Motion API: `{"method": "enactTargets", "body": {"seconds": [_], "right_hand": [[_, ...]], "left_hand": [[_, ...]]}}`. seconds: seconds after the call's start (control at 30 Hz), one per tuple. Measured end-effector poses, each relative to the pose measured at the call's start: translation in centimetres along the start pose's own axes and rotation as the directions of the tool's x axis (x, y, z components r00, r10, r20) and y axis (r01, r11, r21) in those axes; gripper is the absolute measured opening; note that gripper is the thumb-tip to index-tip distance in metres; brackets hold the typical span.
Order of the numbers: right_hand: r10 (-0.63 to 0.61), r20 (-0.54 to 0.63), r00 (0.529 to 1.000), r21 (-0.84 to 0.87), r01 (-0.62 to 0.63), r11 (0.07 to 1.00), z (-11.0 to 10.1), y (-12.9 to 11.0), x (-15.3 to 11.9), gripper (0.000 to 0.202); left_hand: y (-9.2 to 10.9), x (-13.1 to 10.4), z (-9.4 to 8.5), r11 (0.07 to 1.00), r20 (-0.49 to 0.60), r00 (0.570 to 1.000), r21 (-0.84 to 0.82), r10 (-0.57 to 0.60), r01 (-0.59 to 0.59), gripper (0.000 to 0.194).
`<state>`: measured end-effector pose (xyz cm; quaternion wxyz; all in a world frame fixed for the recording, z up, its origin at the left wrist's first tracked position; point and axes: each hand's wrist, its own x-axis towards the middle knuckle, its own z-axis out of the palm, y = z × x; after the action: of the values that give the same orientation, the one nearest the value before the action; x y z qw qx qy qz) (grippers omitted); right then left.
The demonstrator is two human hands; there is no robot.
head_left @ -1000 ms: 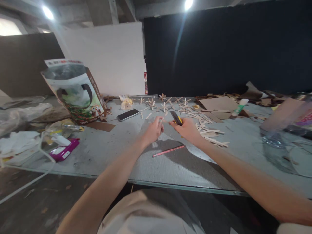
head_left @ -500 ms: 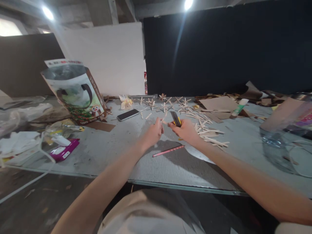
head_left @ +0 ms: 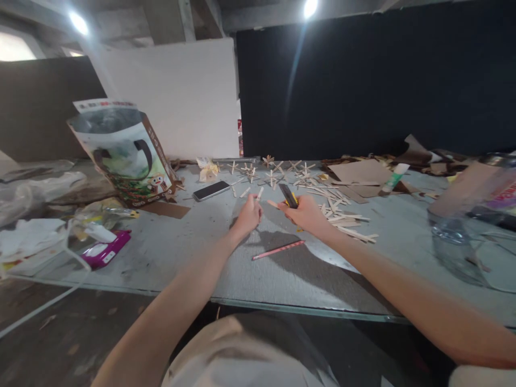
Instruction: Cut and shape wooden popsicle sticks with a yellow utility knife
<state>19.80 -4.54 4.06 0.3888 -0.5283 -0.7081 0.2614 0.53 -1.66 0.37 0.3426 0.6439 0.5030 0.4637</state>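
Pinched in the fingers of my left hand [head_left: 248, 215] is a short pale wooden stick [head_left: 260, 192], pointing up. My right hand [head_left: 306, 212] is closed around a black-and-yellow utility knife [head_left: 288, 196], which tilts up and left. Another small wooden piece [head_left: 273, 204] juts from the right fingertips toward my left hand; the exact grip on it is hard to make out. A gap separates the two hands above the table. Below them lies a red patterned pencil [head_left: 278, 250]. Beside my right hand is a pile of loose wooden sticks [head_left: 350, 223].
Crossed stick pieces [head_left: 273, 176] stand along the back of the grey table [head_left: 181, 269]. A phone [head_left: 211, 190] lies left of them. A printed bag [head_left: 129, 156] and a purple device [head_left: 107, 249] are at left. At right are cardboard [head_left: 358, 173], a glue stick [head_left: 395, 177] and a clear container [head_left: 453, 242].
My left hand has moved slightly left, away from my right hand. The wooden pieces between them now show apart, one at each hand. The knife stays in my right hand.
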Motion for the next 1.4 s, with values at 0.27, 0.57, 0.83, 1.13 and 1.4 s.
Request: {"method": "enactTargets", "body": {"seconds": [0.27,0.57,0.83,1.13,1.4], "right_hand": [[-0.131,-0.066,0.989,-0.501,0.081,0.862,-1.5,1.1,1.0,0.018],[-0.106,0.006,0.994,-0.143,0.105,0.984,-0.5,0.9,0.5,0.038],[0.020,0.058,0.998,0.290,-0.036,0.956,0.8,-0.6,-1.0,0.058],[-0.161,-0.078,0.984,0.074,0.166,0.983,0.5,-0.1,-1.1,0.044],[-0.316,0.003,0.949,-0.174,0.312,0.934,0.5,0.1,-1.8,0.038]], "left_hand": [[1.1,0.1,-1.2,0.978,0.044,0.998,-0.202,-0.045,0.053,0.003],[1.6,-0.3,-0.9,0.970,0.224,0.975,-0.240,0.009,0.046,0.019],[1.8,-0.3,-0.1,0.921,0.144,0.959,-0.344,0.243,-0.182,0.038],[0.9,0.1,0.4,0.929,0.078,0.989,-0.360,0.125,-0.089,0.038],[1.6,-0.4,-0.3,0.962,-0.070,0.977,-0.173,0.201,-0.210,0.040]]}}
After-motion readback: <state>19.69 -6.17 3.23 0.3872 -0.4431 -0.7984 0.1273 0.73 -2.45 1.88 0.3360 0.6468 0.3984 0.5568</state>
